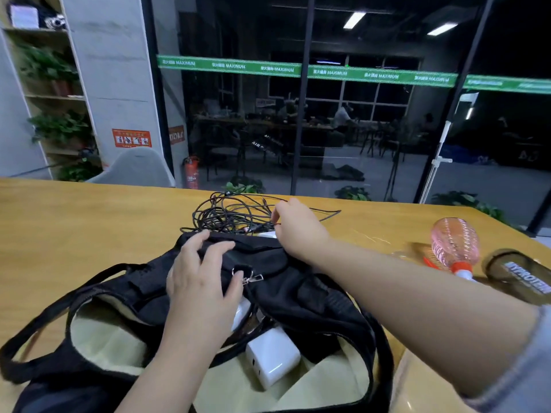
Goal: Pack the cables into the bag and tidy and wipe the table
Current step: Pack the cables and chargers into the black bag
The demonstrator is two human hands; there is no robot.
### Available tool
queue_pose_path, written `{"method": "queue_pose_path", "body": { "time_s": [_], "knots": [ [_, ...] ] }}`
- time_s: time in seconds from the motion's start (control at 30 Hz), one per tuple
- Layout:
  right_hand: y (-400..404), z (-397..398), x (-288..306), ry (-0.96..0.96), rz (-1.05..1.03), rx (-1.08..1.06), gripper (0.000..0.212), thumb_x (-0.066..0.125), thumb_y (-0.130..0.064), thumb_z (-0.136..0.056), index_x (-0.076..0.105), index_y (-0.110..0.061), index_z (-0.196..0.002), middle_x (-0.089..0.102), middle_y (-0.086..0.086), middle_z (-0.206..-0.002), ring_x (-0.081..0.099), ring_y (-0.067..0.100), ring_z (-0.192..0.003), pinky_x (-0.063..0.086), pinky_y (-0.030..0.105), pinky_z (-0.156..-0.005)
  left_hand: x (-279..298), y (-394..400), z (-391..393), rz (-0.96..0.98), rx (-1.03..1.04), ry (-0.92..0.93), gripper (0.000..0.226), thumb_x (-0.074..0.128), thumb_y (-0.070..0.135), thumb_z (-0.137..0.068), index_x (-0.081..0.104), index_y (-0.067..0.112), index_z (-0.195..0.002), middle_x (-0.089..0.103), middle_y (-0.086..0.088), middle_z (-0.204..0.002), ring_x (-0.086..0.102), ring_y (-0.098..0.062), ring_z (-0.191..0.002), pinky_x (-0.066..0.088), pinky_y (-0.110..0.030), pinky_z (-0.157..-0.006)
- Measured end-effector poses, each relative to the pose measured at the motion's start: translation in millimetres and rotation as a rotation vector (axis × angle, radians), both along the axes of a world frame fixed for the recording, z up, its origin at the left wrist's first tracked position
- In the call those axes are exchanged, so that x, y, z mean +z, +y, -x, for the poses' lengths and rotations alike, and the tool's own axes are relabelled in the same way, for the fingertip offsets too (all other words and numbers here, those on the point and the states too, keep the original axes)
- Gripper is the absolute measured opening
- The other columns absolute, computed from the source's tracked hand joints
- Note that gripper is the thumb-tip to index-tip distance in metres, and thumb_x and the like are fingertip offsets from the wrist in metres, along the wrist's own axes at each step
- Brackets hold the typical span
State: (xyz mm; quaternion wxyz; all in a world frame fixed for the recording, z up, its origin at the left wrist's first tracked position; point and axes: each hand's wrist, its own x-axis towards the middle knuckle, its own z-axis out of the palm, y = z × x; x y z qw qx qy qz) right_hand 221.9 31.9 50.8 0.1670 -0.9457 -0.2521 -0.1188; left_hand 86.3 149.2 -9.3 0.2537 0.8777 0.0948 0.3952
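A black bag (301, 281) with pale lining lies open on the yellow table (74, 228) in front of me. A white charger (272, 354) sits in its mouth. Behind the bag lies a tangle of black cables (226, 213). My left hand (202, 281) rests on the bag's far flap, fingers spread and bent over the fabric near a metal clip (252, 277). My right hand (298, 228) reaches over the bag to the cables, its fingers curled down at a strand; whether it pinches the strand is unclear.
A pink spray bottle (454, 245) lies on its side at the right, beside a dark transparent container (521, 277) with white lettering. A grey chair back (134, 171) stands behind the table's far edge. Glass walls lie beyond.
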Motion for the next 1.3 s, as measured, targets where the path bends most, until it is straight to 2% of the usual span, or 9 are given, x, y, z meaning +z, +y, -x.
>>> {"method": "queue_pose_path", "body": {
  "time_s": [0.17, 0.33, 0.47, 0.57, 0.73, 0.87, 1.03, 1.2, 1.3],
  "knots": [
    [27, -23, -15, 0.110, 0.140, -0.084, 0.035, 0.054, -0.026, -0.093, 0.047, -0.013, -0.125, 0.038, 0.013, -0.128, 0.036, 0.033, -0.122, 0.040, 0.044, -0.094, -3, -1, -1, -0.042, 0.026, 0.206, 0.065, 0.079, 0.043, -0.064, 0.056, 0.016, -0.119, 0.038, -0.007, -0.142, 0.039, -0.031, -0.129, 0.025, -0.049, -0.107],
    [42, -40, -27, 0.357, 0.165, -0.197, 0.059, 0.058, -0.044, -0.090, 0.038, -0.017, -0.138, 0.035, 0.015, -0.137, 0.042, 0.037, -0.123, 0.040, 0.042, -0.097, -3, -1, 1, -0.060, 0.030, 0.331, 0.077, 0.063, 0.060, -0.073, 0.031, 0.030, -0.137, 0.007, 0.008, -0.153, 0.009, -0.012, -0.142, 0.002, -0.038, -0.115],
    [39, -47, -27, 0.416, 0.211, -0.121, 0.051, 0.046, -0.037, -0.098, 0.039, -0.009, -0.140, 0.046, 0.013, -0.140, 0.043, 0.033, -0.128, 0.037, 0.036, -0.102, 1, -3, 5, -0.078, 0.015, 0.412, 0.083, 0.060, 0.066, -0.071, 0.023, 0.034, -0.138, -0.002, 0.009, -0.153, -0.001, -0.012, -0.143, -0.002, -0.038, -0.115],
    [33, -51, -30, 0.388, 0.140, -0.118, 0.039, 0.048, -0.026, -0.097, 0.050, -0.007, -0.132, 0.052, 0.012, -0.134, 0.049, 0.032, -0.122, 0.042, 0.036, -0.101, 3, -1, 7, -0.139, -0.046, 0.509, 0.087, 0.061, 0.069, -0.068, 0.018, 0.039, -0.138, -0.011, 0.010, -0.153, -0.015, -0.013, -0.142, -0.007, -0.040, -0.114],
    [25, -46, -23, 0.268, 0.045, -0.192, 0.044, 0.056, -0.030, -0.091, 0.044, -0.012, -0.129, 0.045, 0.017, -0.131, 0.048, 0.035, -0.116, 0.042, 0.035, -0.086, 8, 4, 11, -0.183, -0.107, 0.576, 0.083, 0.062, 0.060, -0.074, 0.014, 0.042, -0.140, -0.015, 0.013, -0.152, -0.019, -0.012, -0.141, -0.004, -0.040, -0.115],
    [15, -32, -6, 0.204, -0.038, -0.128, 0.044, 0.057, -0.031, -0.090, 0.043, -0.016, -0.129, 0.041, 0.016, -0.131, 0.048, 0.034, -0.113, 0.039, 0.033, -0.079, 9, 6, 14, -0.206, -0.138, 0.609, 0.079, 0.058, 0.048, -0.083, 0.007, 0.042, -0.143, -0.015, 0.015, -0.153, -0.018, -0.012, -0.142, -0.003, -0.039, -0.116],
    [1, 5, -3, 0.178, -0.105, 0.003, 0.039, 0.059, -0.032, -0.090, 0.046, -0.018, -0.124, 0.042, 0.011, -0.128, 0.047, 0.030, -0.110, 0.041, 0.036, -0.089, 16, 12, 19, -0.198, -0.195, 0.682, 0.083, 0.060, 0.042, -0.086, 0.001, 0.045, -0.145, -0.017, 0.014, -0.154, -0.017, -0.010, -0.142, -0.002, -0.036, -0.115],
    [-12, 42, 0, 0.146, -0.100, 0.134, 0.035, 0.058, -0.033, -0.091, 0.046, -0.023, -0.122, 0.043, 0.003, -0.125, 0.045, 0.023, -0.112, 0.040, 0.033, -0.091, 25, 23, 24, -0.148, -0.147, 0.620, 0.064, 0.059, 0.028, -0.088, 0.024, 0.045, -0.139, -0.001, 0.013, -0.156, -0.002, -0.012, -0.143, 0.006, -0.036, -0.115],
    [-19, 65, 6, 0.126, -0.051, 0.229, 0.035, 0.058, -0.035, -0.091, 0.045, -0.026, -0.122, 0.041, -0.001, -0.126, 0.044, 0.019, -0.112, 0.039, 0.032, -0.095, 27, 30, 26, -0.084, -0.121, 0.488, 0.041, 0.057, 0.011, -0.086, 0.042, 0.037, -0.114, 0.018, 0.013, -0.150, 0.020, -0.013, -0.138, 0.023, -0.034, -0.110]
  ]
}}
